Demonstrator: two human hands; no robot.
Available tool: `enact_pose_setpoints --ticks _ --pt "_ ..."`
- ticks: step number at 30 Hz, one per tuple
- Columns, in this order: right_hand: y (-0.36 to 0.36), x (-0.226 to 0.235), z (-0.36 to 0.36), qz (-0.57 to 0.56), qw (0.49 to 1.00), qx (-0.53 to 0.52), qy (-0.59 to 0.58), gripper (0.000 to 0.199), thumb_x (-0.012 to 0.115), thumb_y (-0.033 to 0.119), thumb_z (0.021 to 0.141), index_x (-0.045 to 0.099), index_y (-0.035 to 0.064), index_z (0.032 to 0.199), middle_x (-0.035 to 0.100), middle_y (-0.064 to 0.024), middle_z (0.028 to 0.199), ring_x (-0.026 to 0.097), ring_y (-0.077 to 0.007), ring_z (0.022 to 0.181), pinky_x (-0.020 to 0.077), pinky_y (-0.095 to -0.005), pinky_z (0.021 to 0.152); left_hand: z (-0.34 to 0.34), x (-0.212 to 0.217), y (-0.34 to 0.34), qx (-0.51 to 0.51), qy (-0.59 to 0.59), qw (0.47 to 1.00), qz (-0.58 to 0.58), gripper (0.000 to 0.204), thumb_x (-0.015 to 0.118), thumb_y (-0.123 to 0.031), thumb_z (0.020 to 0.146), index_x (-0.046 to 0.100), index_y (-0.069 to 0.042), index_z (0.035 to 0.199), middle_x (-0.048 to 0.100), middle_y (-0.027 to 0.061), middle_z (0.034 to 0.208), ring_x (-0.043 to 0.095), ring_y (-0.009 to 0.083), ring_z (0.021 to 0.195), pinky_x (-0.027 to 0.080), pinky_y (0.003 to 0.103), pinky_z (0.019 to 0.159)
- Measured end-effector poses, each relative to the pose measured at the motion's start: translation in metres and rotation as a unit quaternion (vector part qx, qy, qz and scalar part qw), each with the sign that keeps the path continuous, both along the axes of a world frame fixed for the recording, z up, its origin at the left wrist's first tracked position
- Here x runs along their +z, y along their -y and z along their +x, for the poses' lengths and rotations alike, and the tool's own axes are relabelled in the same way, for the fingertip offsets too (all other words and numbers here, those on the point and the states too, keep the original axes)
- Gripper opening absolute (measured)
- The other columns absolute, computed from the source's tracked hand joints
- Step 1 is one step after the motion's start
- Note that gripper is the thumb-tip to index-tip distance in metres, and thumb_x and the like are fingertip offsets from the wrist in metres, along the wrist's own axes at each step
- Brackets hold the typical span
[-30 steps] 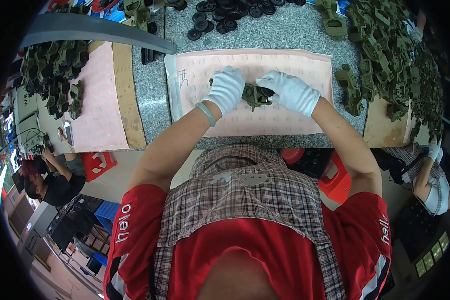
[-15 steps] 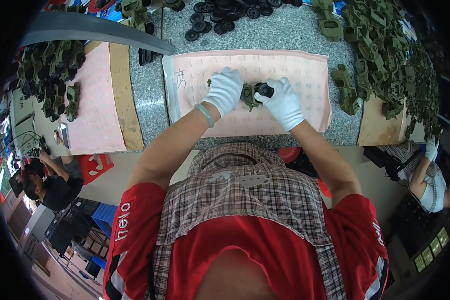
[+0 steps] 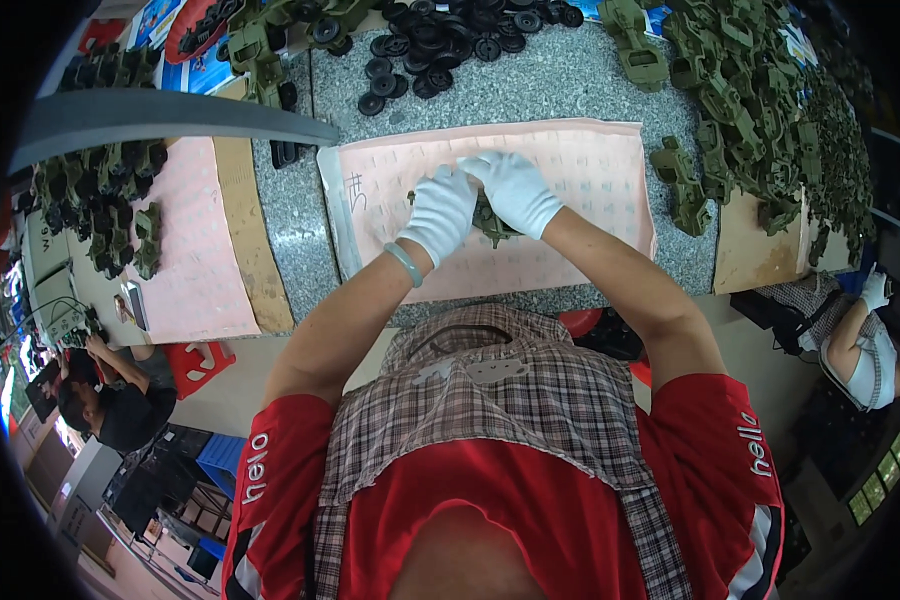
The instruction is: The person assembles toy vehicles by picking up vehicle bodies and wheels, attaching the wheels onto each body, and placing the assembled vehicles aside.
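On the pink paper sheet, head view: both hands in white gloves meet over a small olive-green toy part. Left hand clenched around the part's left side, grip closed on it, fingers curled over the top. Right hand presses onto the same part from the right and above, grip also closed on it; the two gloves touch each other. Part mostly hidden between the gloves, only a dark green bit shows just below the right grip, held just over the sheet. Pale green bangle on the left wrist, just behind the left grip.

Sheet lies on a speckled grey desk. Beyond both grips, at the far edge, a scatter of black toy wheels. Right of the right grip, well apart, a big pile of green toy vehicle bodies, one loose body just off the sheet's right edge. Left of the left grip, past a brown cardboard strip, a second pink sheet with more green parts. Other seated people at far left and far right edges.
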State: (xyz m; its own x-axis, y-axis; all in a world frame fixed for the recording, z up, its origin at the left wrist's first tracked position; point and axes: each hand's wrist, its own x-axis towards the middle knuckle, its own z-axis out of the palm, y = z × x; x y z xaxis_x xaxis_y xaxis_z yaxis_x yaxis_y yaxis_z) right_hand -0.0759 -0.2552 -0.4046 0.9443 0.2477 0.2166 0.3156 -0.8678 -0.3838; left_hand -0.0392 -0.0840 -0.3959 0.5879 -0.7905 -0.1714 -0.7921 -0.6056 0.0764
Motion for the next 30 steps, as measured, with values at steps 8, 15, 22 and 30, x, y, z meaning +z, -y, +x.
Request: enact_pose_setpoints --ticks 8,15,22,30 --pt "-0.015 -0.015 -0.008 -0.024 0.951 -0.270 -0.148 0.023 0.054 0.008 0.084 0.073 0.0090 0.097 0.072 -0.0146 0.094 0.071 -0.0344 0.090 0.0550 -0.0473 0.081 0.001 -0.003 -0.005 0.007 -0.032 0.999 -0.030 0.012 0.076 -0.017 0.074 0.074 -0.009 0.083 0.068 0.0083 0.093 0.067 0.0269 0.093 0.058 0.041 0.064" --pt "-0.015 0.010 -0.002 -0.041 0.956 -0.227 -0.182 0.014 0.056 0.011 0.087 0.068 0.0092 0.094 0.069 -0.0144 0.091 0.070 -0.0346 0.089 0.0546 -0.0467 0.080 0.005 -0.005 -0.006 0.005 -0.057 0.997 -0.054 0.018 0.080 -0.019 0.071 0.071 -0.010 0.084 0.067 0.0096 0.093 0.067 0.0287 0.092 0.058 0.042 0.066" --pt "-0.007 0.005 0.001 0.007 0.975 -0.108 -0.195 0.015 0.057 0.017 0.090 0.067 0.0078 0.096 0.067 -0.0143 0.097 0.069 -0.0348 0.091 0.0546 -0.0464 0.078 0.011 -0.005 -0.008 -0.007 -0.063 0.993 -0.101 0.043 0.083 -0.022 0.072 0.064 -0.010 0.109 0.067 0.0092 0.096 0.066 0.0294 0.092 0.056 0.044 0.069" --pt "0.001 0.022 0.012 0.118 0.975 -0.167 -0.087 0.025 0.058 0.011 0.096 0.070 0.0100 0.118 0.070 -0.0176 0.113 0.068 -0.0361 0.102 0.0543 -0.0470 0.091 0.014 0.010 -0.009 -0.006 -0.016 0.997 -0.070 0.024 0.080 -0.029 0.077 0.068 -0.008 0.084 0.065 0.0110 0.081 0.067 0.0294 0.086 0.055 0.042 0.063"
